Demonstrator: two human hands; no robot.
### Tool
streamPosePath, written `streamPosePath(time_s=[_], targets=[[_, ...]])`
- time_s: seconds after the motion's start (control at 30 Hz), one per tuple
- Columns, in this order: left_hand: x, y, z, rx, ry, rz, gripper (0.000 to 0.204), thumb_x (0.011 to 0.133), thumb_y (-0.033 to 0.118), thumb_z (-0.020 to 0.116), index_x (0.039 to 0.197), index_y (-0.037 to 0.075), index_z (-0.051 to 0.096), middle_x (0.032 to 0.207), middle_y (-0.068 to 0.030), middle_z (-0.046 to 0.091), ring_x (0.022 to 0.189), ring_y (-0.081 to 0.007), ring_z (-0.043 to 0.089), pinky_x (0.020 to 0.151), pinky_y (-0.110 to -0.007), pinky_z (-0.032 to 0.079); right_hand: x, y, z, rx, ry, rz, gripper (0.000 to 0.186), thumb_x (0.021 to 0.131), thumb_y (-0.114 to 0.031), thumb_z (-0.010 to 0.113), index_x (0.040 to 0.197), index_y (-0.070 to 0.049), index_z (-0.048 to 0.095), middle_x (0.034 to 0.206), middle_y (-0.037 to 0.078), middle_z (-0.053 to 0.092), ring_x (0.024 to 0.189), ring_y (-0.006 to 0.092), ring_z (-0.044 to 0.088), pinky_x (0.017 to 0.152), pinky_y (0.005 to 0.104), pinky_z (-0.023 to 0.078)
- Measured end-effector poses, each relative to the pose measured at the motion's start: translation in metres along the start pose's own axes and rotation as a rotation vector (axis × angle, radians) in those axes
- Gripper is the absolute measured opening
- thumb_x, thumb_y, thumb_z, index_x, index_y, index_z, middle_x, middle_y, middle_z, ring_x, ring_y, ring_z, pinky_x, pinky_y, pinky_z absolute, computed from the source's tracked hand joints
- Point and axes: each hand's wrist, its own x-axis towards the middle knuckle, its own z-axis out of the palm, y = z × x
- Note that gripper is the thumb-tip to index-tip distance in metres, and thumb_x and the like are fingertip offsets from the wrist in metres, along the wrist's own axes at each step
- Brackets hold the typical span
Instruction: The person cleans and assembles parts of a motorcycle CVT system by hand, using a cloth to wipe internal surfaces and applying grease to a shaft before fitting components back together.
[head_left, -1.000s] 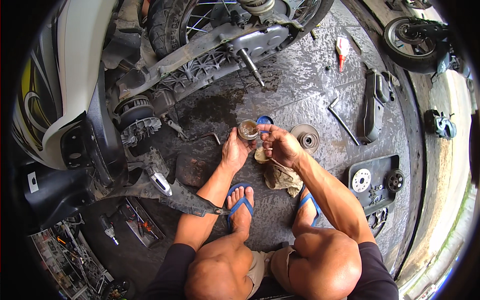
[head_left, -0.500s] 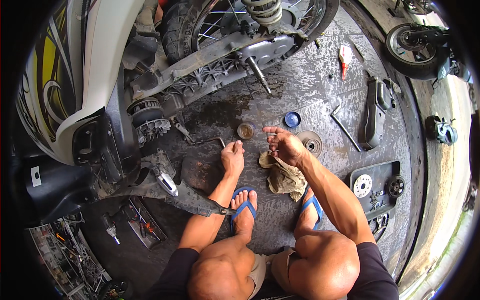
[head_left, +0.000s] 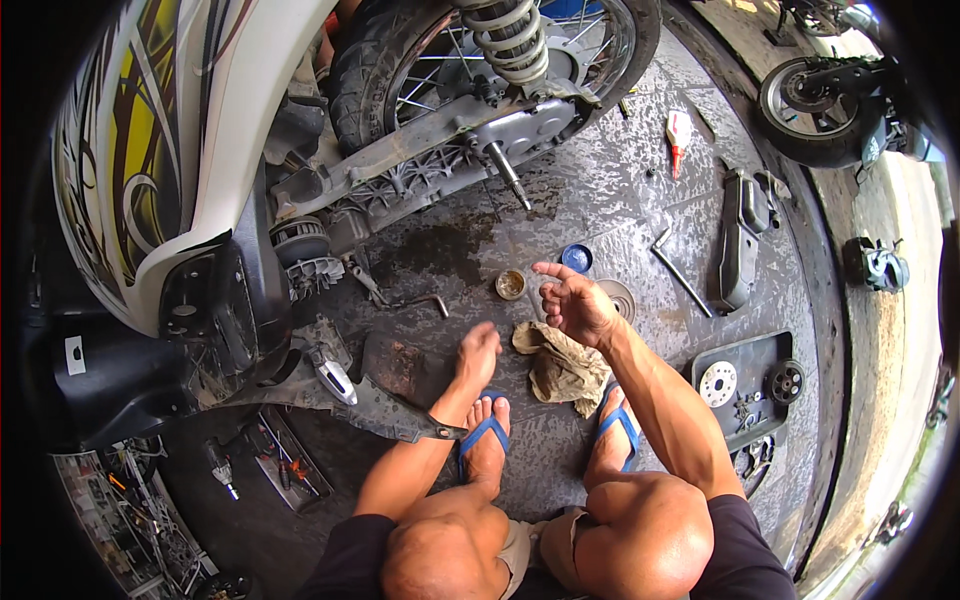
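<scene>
1. Person squats on a dark checker-plate floor (head_left: 600,200), both knees at the lower edge, blue flip-flops on both feet.
2. Left hand (head_left: 478,352) is low over the floor, fingers curled loosely together, nothing visibly held; can't tell whether the fingertips touch the floor.
3. Right hand (head_left: 575,300) is raised palm-up, fingers apart and half bent, empty, just above the rag.
4. Dirty tan rag (head_left: 562,365) lies crumpled on the floor between the 2 hands, touching the right foot area.
5. Small round open tin (head_left: 511,285) with brownish grease sits on the floor just beyond both hands, apart from them.
6. Blue lid (head_left: 576,258) lies just beside the tin, further out to the right.
7. Round metal disc part (head_left: 618,298) lies on the floor partly hidden behind the right hand.
8. Scooter (head_left: 200,180), white and yellow body, stands at left with its transmission side opened and the rear wheel (head_left: 420,60) and shock spring above.
9. Bent L-shaped wrench (head_left: 680,265) lies right of the lid; black cover (head_left: 742,240) lies beyond it.
10. Black tray (head_left: 750,385) at right holds a pulley disc and small parts.
</scene>
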Motion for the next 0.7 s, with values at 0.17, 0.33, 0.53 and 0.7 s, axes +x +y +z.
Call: streamPosePath(time_s=[0.17,0.33,0.53,0.7], targets=[[-0.118,0.021,-0.056,0.224,-0.644,0.058,0.046,0.104,0.025,0.052,0.142,-0.002,0.051,0.139,-0.0157,0.058,0.131,-0.0220,0.052,0.111,-0.034,0.039,-0.019,-0.023,0.020,-0.023,-0.062,-0.039,0.058,0.082,-0.007,0.055,0.139,-0.007,0.045,0.086,0.001,0.054,0.067,0.0092,0.048,0.056,0.0226,0.040],[-0.184,0.101,-0.134,0.193,-0.732,-0.002,0.049,0.105,0.021,0.047,0.145,-0.007,0.044,0.148,-0.0176,0.051,0.140,-0.0250,0.044,0.116,-0.036,0.034,-0.045,-0.071,0.083,-0.466,-0.071,-0.349,0.050,0.082,-0.008,0.054,0.131,0.000,0.055,0.086,-0.002,0.053,0.065,0.0063,0.045,0.054,0.0207,0.038],[-0.189,0.194,-0.155,0.065,-0.762,0.269,0.035,0.105,0.015,0.046,0.130,-0.006,0.059,0.119,-0.0149,0.069,0.100,-0.0191,0.069,0.088,-0.031,0.053,-0.005,-0.124,0.147,-1.013,0.054,-0.484,0.046,0.082,-0.008,0.050,0.126,-0.003,0.065,0.084,-0.006,0.047,0.069,0.0061,0.041,0.064,0.0222,0.035],[-0.121,0.256,-0.077,-0.044,-0.430,0.333,0.026,0.104,0.020,0.051,0.106,0.001,0.068,0.083,-0.0004,0.064,0.063,-0.0050,0.053,0.056,-0.020,0.044,0.032,-0.125,0.119,-1.266,0.163,-0.519,0.056,0.081,-0.013,0.049,0.135,-0.007,0.062,0.093,0.003,0.058,0.087,0.0150,0.051,0.083,0.0265,0.042]])
